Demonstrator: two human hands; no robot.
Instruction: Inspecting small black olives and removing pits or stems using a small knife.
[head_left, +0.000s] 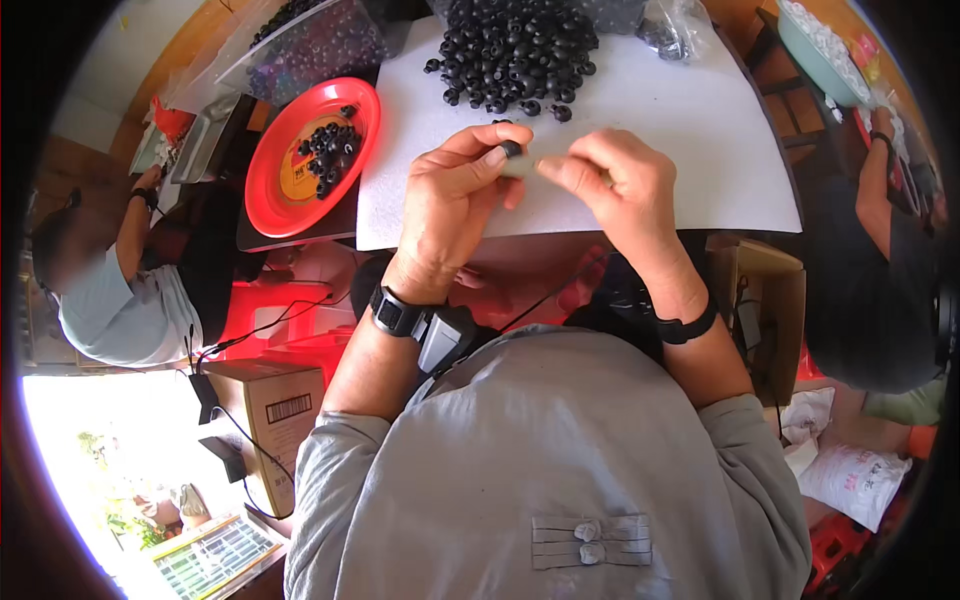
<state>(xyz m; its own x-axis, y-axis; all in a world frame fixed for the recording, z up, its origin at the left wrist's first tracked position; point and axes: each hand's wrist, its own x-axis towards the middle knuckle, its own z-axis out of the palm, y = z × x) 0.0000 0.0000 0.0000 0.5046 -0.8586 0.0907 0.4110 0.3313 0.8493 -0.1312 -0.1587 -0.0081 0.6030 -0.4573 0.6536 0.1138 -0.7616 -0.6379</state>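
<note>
The left hand (pixel 450 190) pinches a black part (pixel 510 148) in its fingertips, presumably steadying it facing the right hand (pixel 625 180), whose grip is indeterminable, while the red plate (pixel 262 165) and farther black pile (pixel 520 50) sit apparently within reach.

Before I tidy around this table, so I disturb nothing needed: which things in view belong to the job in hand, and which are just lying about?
Likely in the job:
small round black piece pinched in the left hand;
black pieces heaped on the white tabletop;
red tray with more black pieces.

Apparently just lying about:
cardboard box, lower left;
white sack, lower right.
</note>
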